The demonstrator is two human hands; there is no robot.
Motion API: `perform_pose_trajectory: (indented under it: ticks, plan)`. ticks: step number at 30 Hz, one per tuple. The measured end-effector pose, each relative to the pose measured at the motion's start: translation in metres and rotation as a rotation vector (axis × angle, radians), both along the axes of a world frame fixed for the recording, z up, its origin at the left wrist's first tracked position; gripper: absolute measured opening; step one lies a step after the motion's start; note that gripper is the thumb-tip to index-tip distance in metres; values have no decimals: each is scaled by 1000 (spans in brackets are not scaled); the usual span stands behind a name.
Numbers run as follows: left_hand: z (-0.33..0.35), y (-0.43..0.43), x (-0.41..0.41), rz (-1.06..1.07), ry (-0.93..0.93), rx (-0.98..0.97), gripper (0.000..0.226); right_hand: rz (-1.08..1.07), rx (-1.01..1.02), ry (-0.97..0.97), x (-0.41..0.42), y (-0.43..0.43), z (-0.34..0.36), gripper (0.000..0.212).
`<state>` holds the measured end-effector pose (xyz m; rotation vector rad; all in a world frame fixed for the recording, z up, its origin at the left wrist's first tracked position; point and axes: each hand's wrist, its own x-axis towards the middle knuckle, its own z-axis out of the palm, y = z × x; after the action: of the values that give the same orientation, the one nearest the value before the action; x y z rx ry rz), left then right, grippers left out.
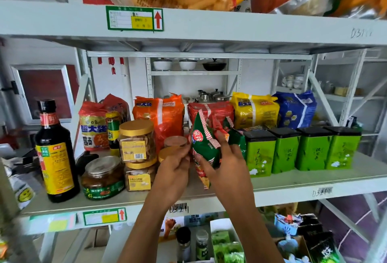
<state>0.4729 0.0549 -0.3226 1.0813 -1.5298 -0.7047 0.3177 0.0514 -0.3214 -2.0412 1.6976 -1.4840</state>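
Note:
A green snack bag [204,142] with red-and-white striped edges stands over the middle shelf [293,181], just in front of a red noodle pack [211,110]. My right hand [227,165] grips the bag from the right, thumb on its front and fingers curled behind. My left hand [174,170] pinches the bag's left lower edge with its fingertips. A second green and red bag [234,134] sits right behind the held one, partly hidden by my right hand.
Left of my hands stand gold-lidded biscuit jars [137,141], a pickle jar [102,177] and a dark sauce bottle [55,153]. Several green tea tins [301,149] line the right. Orange, yellow and blue packs fill the back. The upper shelf [209,24] hangs close overhead.

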Motion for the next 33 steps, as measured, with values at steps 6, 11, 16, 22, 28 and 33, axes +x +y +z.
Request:
perform_pose_trajectory:
  ticks: [6,11,16,22,28,33]
  plan:
    - [17,5,-8,162,-224,-247,57,100,-19,4,-2,-3,-8,72]
    - [23,5,-12,42,-450,-154,76,224,15,111,-18,-8,7,87]
    - [19,-12,-13,164,-548,-203,56,73,6,81,-39,-24,27,77]
    - [5,-21,-13,266,-589,-211,65,21,-4,21,-34,-50,13,49]
    - [0,-23,-13,263,-584,-231,69,102,-128,-278,-43,-51,12,25]
    - [4,-21,-10,153,-615,-178,70,183,-234,-506,-45,-33,32,24]
